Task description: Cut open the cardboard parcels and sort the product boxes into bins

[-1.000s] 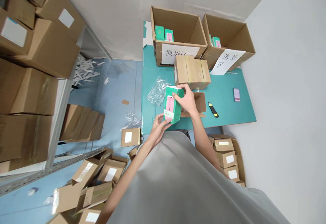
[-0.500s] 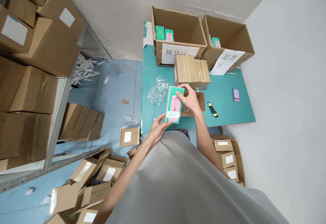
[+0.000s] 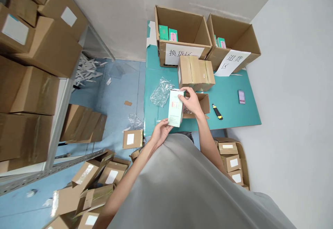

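Observation:
A product box is held up between my two hands above the front of the teal table, its pale mint side with small coloured pictures facing me. My left hand grips its lower left corner. At the upper right edge, my right hand has its thumb and fingers closed on the same box. Just behind my right hand lies an open cardboard box with some bubble wrap inside. To the left of the product box is a crumpled sheet of clear bubble wrap.
A taped carton stands behind the open box. Two large open cartons with paper signs hold green boxes at the back. A utility knife and a small purple-pink item lie to the right. Shelves of cartons stand left.
The product box has been turned in my hands: its green and pink front faced me before, and now its pale mint side does. Both hands keep hold of it.

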Motion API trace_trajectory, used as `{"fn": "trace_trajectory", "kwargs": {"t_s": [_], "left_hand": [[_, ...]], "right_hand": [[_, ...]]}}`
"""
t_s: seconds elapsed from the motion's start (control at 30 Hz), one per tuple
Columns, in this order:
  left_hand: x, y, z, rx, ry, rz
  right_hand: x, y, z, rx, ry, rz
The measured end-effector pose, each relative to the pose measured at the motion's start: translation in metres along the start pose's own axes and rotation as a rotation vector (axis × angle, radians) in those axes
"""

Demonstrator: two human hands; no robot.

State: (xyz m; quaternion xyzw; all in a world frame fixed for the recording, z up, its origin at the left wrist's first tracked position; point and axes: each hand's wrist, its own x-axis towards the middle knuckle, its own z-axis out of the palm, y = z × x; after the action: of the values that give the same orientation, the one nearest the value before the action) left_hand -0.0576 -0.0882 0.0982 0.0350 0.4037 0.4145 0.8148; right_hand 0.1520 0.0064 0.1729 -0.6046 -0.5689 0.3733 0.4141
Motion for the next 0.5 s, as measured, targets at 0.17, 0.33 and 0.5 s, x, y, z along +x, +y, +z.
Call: {"fn": "trace_trajectory", "kwargs": {"t_s": [0.17,0.33,0.5], "left_hand": [[0.003,-0.002,-0.003,0.024,0.065,-0.001],[0.003,-0.005,-0.003,0.117,0.074,0.059],[-0.001,-0.003,0.0,0.101,0.106,0.059]], "right_hand": [[0.002,0.002,-0.008,-0.008,-0.036,0.013],[-0.001,-0.004,-0.014,-0.1,-0.024,0.043],[-0.003,0.003,-0.015,-0.142,0.002,0.005]]}}
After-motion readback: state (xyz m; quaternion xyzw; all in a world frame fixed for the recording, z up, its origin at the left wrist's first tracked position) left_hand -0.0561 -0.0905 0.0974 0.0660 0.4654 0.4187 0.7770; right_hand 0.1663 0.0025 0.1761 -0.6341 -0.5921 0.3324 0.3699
